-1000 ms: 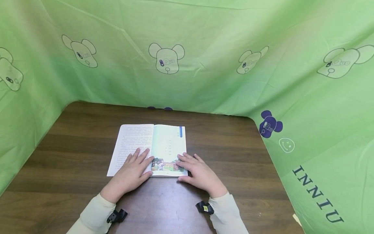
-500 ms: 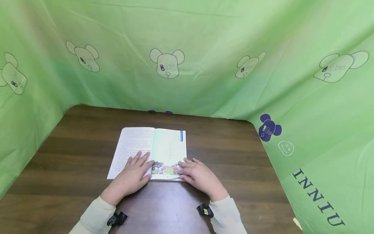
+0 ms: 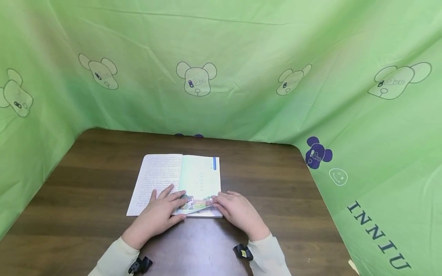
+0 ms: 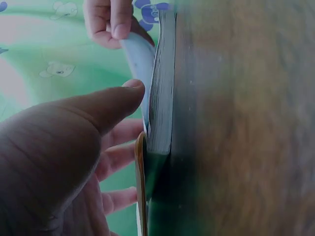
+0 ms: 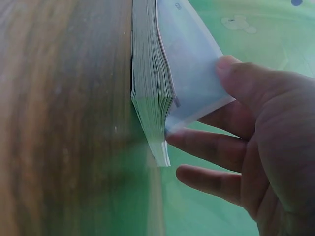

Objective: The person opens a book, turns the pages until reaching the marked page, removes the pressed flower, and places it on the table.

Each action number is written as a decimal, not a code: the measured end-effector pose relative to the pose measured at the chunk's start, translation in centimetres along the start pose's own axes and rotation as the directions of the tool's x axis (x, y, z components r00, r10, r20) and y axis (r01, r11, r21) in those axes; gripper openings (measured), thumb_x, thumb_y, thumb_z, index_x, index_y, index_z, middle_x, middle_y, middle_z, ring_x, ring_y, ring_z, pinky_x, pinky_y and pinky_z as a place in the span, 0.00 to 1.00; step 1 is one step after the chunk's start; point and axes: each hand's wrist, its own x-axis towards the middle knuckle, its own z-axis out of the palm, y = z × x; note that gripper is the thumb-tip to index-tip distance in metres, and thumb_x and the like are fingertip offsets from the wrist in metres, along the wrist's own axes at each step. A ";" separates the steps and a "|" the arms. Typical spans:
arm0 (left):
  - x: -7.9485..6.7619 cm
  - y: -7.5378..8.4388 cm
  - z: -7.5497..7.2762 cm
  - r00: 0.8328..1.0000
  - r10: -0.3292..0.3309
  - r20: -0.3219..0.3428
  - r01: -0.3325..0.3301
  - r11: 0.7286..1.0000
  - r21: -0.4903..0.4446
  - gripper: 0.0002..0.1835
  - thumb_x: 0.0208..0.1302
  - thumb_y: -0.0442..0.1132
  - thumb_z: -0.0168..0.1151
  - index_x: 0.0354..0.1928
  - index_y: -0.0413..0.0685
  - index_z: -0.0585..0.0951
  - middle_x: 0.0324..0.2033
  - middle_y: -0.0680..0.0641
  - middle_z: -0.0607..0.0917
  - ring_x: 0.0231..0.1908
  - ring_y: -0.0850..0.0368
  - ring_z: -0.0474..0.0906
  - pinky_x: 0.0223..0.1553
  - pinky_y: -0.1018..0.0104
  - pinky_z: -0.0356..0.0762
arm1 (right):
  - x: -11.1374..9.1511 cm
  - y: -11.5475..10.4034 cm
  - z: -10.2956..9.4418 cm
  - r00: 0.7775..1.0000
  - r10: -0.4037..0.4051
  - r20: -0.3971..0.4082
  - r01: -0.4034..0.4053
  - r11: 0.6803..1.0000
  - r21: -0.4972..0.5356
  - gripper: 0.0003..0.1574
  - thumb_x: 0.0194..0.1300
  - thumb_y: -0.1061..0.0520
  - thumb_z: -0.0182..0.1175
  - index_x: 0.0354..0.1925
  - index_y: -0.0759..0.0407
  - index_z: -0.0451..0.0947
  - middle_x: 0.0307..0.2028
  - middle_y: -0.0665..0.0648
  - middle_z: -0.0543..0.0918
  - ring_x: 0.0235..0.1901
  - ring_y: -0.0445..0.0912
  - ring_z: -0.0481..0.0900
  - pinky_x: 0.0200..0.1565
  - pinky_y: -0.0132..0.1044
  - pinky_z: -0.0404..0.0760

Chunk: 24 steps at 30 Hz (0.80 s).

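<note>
An open book [image 3: 199,168] lies on the wooden table, text on its left page and a coloured picture at the bottom of its right page. My right hand [image 3: 239,212] pinches the near right corner of a page [image 5: 192,64] between thumb and fingers; that corner is lifted off the thick stack beneath. My left hand [image 3: 157,214] rests with spread fingers on the book near the fold, fingertips reaching onto the right page. In the left wrist view the left thumb [image 4: 120,101] is straight, close to the lifted page. Both wrists wear small black cameras.
The brown wooden table [image 3: 269,172] extends around the book on all sides. A green curtain [image 3: 241,115] printed with bear heads hangs along the back and both sides of the table.
My right hand has closed its fingers on the page corner and raised it from the book. The left hand has shifted slightly right, its fingers now farther over the right page.
</note>
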 end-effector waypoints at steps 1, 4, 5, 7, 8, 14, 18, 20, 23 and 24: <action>0.0 0.1 0.1 1.000 -0.008 -0.003 0.008 1.000 -0.002 0.29 0.65 0.58 0.68 0.66 0.61 0.81 0.70 0.54 0.76 0.77 0.38 0.58 0.65 0.17 0.49 | 0.0 0.0 0.1 1.000 -0.011 -0.020 0.011 1.000 -0.008 0.11 0.72 0.52 0.63 0.50 0.51 0.84 0.43 0.46 0.88 0.50 0.46 0.87 0.58 0.50 0.81; 0.0 0.3 0.3 0.999 -0.025 -0.019 0.025 1.000 -0.001 0.29 0.63 0.59 0.70 0.65 0.61 0.82 0.69 0.54 0.77 0.76 0.39 0.59 0.65 0.17 0.50 | 0.0 0.0 0.1 0.998 -0.023 -0.065 0.022 1.000 -0.020 0.09 0.71 0.52 0.64 0.49 0.50 0.83 0.42 0.45 0.88 0.48 0.45 0.88 0.56 0.48 0.82; 0.0 0.3 0.3 0.999 -0.028 -0.027 0.028 1.000 0.003 0.29 0.63 0.59 0.70 0.65 0.61 0.82 0.69 0.55 0.77 0.76 0.39 0.60 0.65 0.17 0.50 | 0.0 0.0 0.1 0.997 -0.022 -0.077 0.021 1.000 -0.019 0.09 0.71 0.52 0.64 0.48 0.49 0.83 0.42 0.46 0.89 0.48 0.45 0.88 0.56 0.47 0.83; 0.1 0.3 0.5 0.999 -0.032 -0.037 0.033 0.999 0.016 0.28 0.64 0.59 0.70 0.64 0.62 0.82 0.68 0.55 0.78 0.76 0.39 0.61 0.65 0.18 0.51 | 0.0 -0.1 0.0 0.995 -0.017 -0.099 0.016 1.000 -0.013 0.08 0.71 0.52 0.65 0.47 0.49 0.83 0.42 0.46 0.89 0.48 0.44 0.88 0.55 0.46 0.83; 0.1 0.3 0.6 0.999 -0.032 -0.043 0.033 0.999 0.024 0.27 0.64 0.59 0.69 0.64 0.63 0.83 0.68 0.55 0.78 0.75 0.40 0.61 0.64 0.18 0.52 | 0.0 -0.1 0.0 0.994 -0.015 -0.110 0.014 1.000 -0.010 0.08 0.70 0.52 0.65 0.47 0.48 0.83 0.42 0.46 0.90 0.47 0.43 0.88 0.54 0.46 0.83; 0.1 0.2 0.8 0.997 -0.031 -0.066 0.034 0.998 0.046 0.21 0.69 0.55 0.66 0.62 0.64 0.84 0.67 0.56 0.79 0.75 0.40 0.63 0.63 0.18 0.54 | 0.0 0.0 -0.3 0.978 0.022 -0.209 -0.030 0.999 -0.034 0.13 0.70 0.51 0.65 0.51 0.51 0.83 0.46 0.48 0.90 0.47 0.44 0.88 0.49 0.44 0.85; 0.1 0.2 0.8 0.996 -0.036 -0.086 0.040 0.998 0.052 0.19 0.72 0.51 0.63 0.62 0.64 0.84 0.67 0.55 0.80 0.74 0.41 0.64 0.63 0.18 0.56 | 0.0 0.2 -0.4 0.961 0.081 -0.264 -0.089 0.996 -0.016 0.22 0.70 0.49 0.66 0.59 0.53 0.80 0.56 0.52 0.86 0.55 0.48 0.85 0.55 0.47 0.83; 0.2 0.2 0.8 0.994 -0.043 -0.097 0.049 0.997 0.054 0.19 0.72 0.50 0.63 0.62 0.64 0.84 0.66 0.54 0.80 0.74 0.42 0.65 0.63 0.19 0.57 | 0.0 0.2 -0.4 0.958 0.109 -0.265 -0.113 0.994 0.000 0.26 0.69 0.49 0.67 0.62 0.54 0.79 0.60 0.53 0.84 0.58 0.48 0.84 0.57 0.47 0.81; 0.2 0.2 0.8 0.992 -0.056 -0.116 0.062 0.997 0.051 0.20 0.72 0.52 0.62 0.64 0.61 0.82 0.66 0.51 0.80 0.73 0.43 0.66 0.64 0.21 0.58 | 0.0 0.3 -0.3 0.965 0.131 -0.227 -0.130 0.991 0.021 0.29 0.67 0.49 0.68 0.64 0.53 0.78 0.64 0.53 0.82 0.61 0.49 0.81 0.61 0.48 0.79; 0.2 0.1 0.7 0.990 -0.059 -0.127 0.065 0.997 0.047 0.22 0.72 0.52 0.62 0.65 0.60 0.81 0.66 0.50 0.80 0.73 0.44 0.67 0.64 0.21 0.59 | 0.0 0.3 -0.3 0.969 0.132 -0.208 -0.129 0.991 0.026 0.30 0.67 0.49 0.69 0.64 0.53 0.78 0.64 0.53 0.81 0.62 0.49 0.80 0.62 0.48 0.78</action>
